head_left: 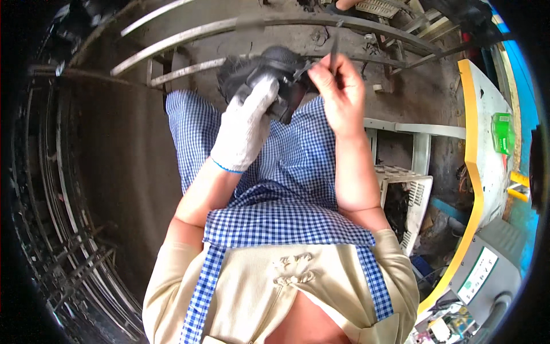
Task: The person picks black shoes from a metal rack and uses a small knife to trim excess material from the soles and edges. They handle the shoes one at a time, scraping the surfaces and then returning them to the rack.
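My left hand [246,123], in a white knitted glove with a blue cuff edge, is closed round a bulky black part [281,57] with rounded, ridged surfaces. It is held above my lap, and its exact kind is hard to make out. My bare right hand [345,94] is just right of the part. Its thumb and fingers pinch a thin, dark, blade-like tool [334,51] that points away from me. The right fingertips are close to the part's right side; whether they touch it I cannot tell.
Metal rails [206,37] cross beyond my knees, and more racks [69,172] curve along the left. A white plastic crate [421,200] stands at the right, below a yellow-edged table [487,114] with a green box [503,133]. Another person's hand [345,4] shows at the top.
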A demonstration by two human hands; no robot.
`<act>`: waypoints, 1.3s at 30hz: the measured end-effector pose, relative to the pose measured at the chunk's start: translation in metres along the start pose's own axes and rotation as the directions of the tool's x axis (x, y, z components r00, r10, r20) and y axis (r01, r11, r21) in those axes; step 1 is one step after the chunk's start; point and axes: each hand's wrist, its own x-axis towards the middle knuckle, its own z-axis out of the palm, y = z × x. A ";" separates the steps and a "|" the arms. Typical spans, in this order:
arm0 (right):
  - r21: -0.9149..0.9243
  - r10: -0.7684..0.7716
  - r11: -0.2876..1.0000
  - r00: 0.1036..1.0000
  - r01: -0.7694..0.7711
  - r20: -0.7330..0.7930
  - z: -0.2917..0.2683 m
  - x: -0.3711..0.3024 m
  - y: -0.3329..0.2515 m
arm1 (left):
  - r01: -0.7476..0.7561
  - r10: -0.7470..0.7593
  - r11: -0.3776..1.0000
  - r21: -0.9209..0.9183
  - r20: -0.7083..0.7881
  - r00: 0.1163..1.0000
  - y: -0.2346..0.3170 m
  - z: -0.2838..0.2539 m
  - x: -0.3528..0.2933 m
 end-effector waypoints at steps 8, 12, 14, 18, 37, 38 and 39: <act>-0.305 -0.308 0.885 0.934 0.351 0.181 0.035 -0.014 -0.018 | 0.021 -0.017 0.961 -0.277 0.018 1.000 0.022 -0.002 -0.039; -0.503 -0.306 0.767 0.916 0.398 0.258 0.036 -0.023 -0.032 | 0.129 -0.131 0.990 -0.048 -0.035 0.991 0.015 -0.022 -0.053; -0.584 -0.275 0.724 0.930 0.367 0.243 0.039 -0.028 -0.044 | 0.053 -0.050 0.996 0.073 -0.049 0.998 0.008 -0.019 -0.055; -0.620 -0.237 0.722 0.952 0.307 0.195 0.040 -0.045 -0.036 | 0.036 -0.033 0.994 0.107 -0.029 0.999 0.012 -0.016 -0.057; -0.581 -0.575 0.811 0.287 0.073 -0.766 -0.168 -0.076 -0.213 | 0.574 -0.550 0.783 -0.239 0.165 0.819 -0.010 0.023 -0.071; -0.597 -0.606 0.791 0.299 0.133 -0.737 -0.189 -0.074 -0.243 | 0.591 -0.574 0.773 -0.231 0.142 0.806 -0.011 0.021 -0.069; -0.648 -0.626 0.761 0.234 -0.024 -0.744 -0.233 -0.079 -0.262 | 0.616 -0.602 0.757 -0.218 0.134 0.787 -0.012 0.022 -0.068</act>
